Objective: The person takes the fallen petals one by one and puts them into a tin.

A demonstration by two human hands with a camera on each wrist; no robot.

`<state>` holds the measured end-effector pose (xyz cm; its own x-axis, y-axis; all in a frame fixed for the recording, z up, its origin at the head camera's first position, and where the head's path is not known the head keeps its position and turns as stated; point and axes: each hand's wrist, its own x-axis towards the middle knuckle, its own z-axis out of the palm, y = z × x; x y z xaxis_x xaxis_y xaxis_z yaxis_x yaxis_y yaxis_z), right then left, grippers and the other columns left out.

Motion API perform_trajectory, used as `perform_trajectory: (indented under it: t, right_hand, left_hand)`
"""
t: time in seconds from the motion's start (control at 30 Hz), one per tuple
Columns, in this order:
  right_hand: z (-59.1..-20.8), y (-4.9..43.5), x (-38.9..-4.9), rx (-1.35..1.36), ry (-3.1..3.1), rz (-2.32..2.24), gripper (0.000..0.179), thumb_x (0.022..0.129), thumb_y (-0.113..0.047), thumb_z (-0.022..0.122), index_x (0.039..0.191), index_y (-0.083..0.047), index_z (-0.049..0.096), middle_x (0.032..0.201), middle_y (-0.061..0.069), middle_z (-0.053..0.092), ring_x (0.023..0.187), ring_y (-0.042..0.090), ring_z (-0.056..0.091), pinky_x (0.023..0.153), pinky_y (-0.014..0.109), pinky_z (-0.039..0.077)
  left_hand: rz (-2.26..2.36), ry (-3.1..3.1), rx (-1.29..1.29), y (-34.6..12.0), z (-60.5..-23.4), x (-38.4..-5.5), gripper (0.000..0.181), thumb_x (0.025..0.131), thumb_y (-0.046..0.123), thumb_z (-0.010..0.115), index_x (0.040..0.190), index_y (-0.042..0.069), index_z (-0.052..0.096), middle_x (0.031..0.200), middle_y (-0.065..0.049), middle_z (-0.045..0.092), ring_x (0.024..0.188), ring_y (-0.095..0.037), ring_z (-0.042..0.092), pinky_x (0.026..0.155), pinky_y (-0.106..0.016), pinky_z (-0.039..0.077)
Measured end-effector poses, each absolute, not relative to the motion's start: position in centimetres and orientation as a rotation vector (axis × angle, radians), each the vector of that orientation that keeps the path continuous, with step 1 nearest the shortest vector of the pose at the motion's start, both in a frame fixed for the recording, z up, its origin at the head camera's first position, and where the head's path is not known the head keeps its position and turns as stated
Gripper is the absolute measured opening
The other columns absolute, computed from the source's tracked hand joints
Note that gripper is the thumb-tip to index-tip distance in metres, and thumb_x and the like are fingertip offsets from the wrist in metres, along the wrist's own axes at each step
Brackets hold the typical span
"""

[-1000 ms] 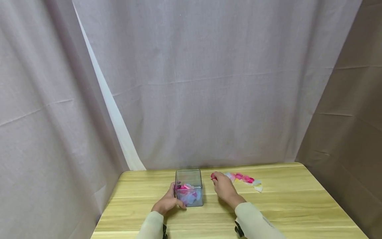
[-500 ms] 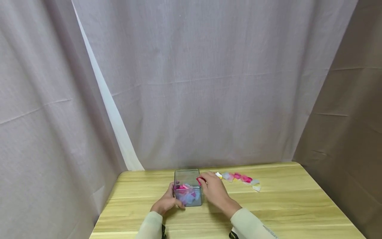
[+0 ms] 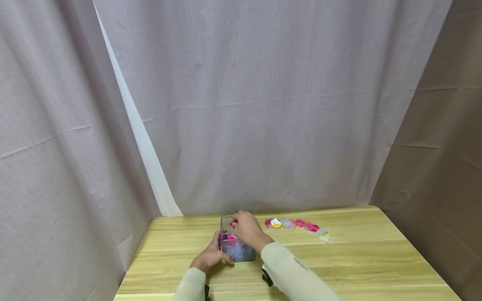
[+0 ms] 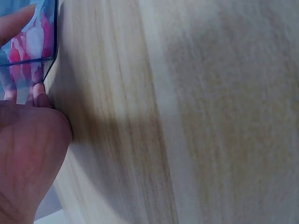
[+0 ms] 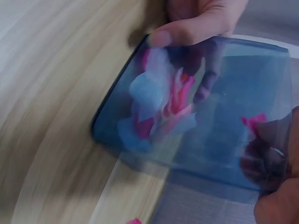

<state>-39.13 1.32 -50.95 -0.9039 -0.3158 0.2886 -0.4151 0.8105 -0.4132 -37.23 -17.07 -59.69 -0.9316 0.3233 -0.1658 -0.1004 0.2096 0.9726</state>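
A clear bluish box (image 3: 245,253) stands on the table, partly filled with pink, white and pale blue petals (image 5: 150,95). My left hand (image 3: 211,256) grips its left side; in the right wrist view the left thumb (image 5: 180,33) lies along the box's edge and fingers show through the wall. Over the opening is my right hand (image 3: 249,230), pinching a deep pink petal (image 3: 233,224). Through the clear wall in the right wrist view, this petal (image 5: 253,122) and the fingertips appear inside the box, above the other petals.
To the right of the box, several pink, white, yellow and pale blue petals (image 3: 311,227) lie in a curved row on the wooden table (image 3: 350,259). Grey curtains (image 3: 278,125) hang behind the table and at both sides.
My right hand has moved left from the row of petals to the box, carrying the pink petal. The row's left end is uncovered. My left hand and the box have stayed in place.
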Motion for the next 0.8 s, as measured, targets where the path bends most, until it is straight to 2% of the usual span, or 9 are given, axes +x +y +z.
perform_trajectory:
  t: [0.2, 0.57, 0.8]
  right_hand:
    - [-51.0, 0.5, -39.7, 0.471, -2.895, 0.675, 0.013, 0.1, -0.018, 0.07, 0.097, -0.012, 0.081, 0.089, 0.0, 0.078, 0.08, 0.016, 0.069, 0.077, 0.038, 0.061]
    - [-51.2, 0.1, -39.6, 0.413, -2.967, 0.609, 0.012, 0.1, -0.025, 0.073, 0.099, -0.018, 0.082, 0.095, -0.004, 0.081, 0.087, 0.016, 0.073, 0.08, 0.039, 0.062]
    - [-51.3, 0.1, -39.6, 0.414, -2.931, 0.651, 0.019, 0.103, -0.028, 0.068, 0.106, -0.016, 0.082, 0.101, -0.001, 0.081, 0.095, 0.02, 0.075, 0.086, 0.042, 0.062]
  left_hand:
    - [1.765, 2.179, 0.182, -17.0, -59.7, -37.1, 0.111, 0.061, -0.003, 0.085, 0.156, 0.013, 0.031, 0.16, -0.02, 0.046, 0.15, -0.044, 0.036, 0.128, -0.077, 0.006]
    - [1.76, 2.17, 0.185, -17.0, -59.7, -37.2, 0.112, 0.062, -0.002, 0.086, 0.158, 0.015, 0.03, 0.161, -0.022, 0.044, 0.149, -0.044, 0.037, 0.128, -0.077, 0.007]
    - [1.777, 2.158, 0.185, -16.9, -59.8, -37.1, 0.115, 0.061, -0.004, 0.086, 0.159, 0.015, 0.028, 0.162, -0.021, 0.043, 0.15, -0.043, 0.036, 0.129, -0.076, 0.006]
